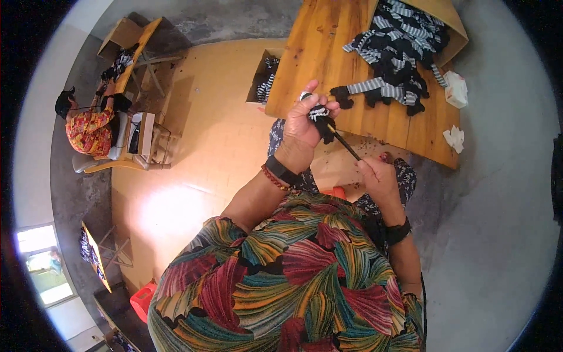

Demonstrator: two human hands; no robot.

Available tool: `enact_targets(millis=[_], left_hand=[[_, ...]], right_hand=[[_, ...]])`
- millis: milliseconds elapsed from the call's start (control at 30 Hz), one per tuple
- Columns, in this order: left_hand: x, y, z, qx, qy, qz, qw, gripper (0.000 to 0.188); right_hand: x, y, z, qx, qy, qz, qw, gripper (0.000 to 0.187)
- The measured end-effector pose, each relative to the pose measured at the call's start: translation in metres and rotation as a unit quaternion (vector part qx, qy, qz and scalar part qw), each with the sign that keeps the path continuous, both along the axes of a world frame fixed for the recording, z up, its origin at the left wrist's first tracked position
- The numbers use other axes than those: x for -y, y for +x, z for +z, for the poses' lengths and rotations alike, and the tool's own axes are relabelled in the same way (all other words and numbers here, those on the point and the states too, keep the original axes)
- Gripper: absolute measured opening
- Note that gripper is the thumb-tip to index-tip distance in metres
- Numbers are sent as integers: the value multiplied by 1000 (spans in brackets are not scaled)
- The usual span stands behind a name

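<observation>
My left hand (305,126) is raised over my lap near the table's front edge, with its fingers closed around a black-and-white striped knitted piece (318,112). The piece is bunched up, so I cannot tell whether it is a glove or a sock. Its black end hangs below my palm. In my right hand (378,178) is a slim black-handled tool (348,146), pinched between thumb and fingers. The tool slants up to the left, and its brass-coloured front part meets the black part of the knit. Its very tip is hidden there.
On the wooden table (305,56), a pile of striped knits (399,58) spills from a cardboard box (454,26). A tissue pack (455,90) and crumpled tissue (454,139) lie at its right. Another box (253,88) of knits stands beyond. A person (91,129) sits working far left.
</observation>
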State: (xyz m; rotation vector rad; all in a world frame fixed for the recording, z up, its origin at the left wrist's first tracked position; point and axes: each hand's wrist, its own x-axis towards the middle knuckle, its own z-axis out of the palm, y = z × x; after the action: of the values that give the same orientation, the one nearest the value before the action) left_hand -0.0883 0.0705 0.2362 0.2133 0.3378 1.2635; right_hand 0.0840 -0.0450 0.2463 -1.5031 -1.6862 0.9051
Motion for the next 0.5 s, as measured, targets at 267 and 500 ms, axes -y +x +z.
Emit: enact_targets(millis=[267,500], left_hand=[[9,19,1,-98,0,54,994,38],[22,37,-4,-106,-51,28,993,10]], right_hand=[[-4,-6,-7,26,-34,-5,999,27],[-12,-17,-20,-87,-69,-31,993,26]])
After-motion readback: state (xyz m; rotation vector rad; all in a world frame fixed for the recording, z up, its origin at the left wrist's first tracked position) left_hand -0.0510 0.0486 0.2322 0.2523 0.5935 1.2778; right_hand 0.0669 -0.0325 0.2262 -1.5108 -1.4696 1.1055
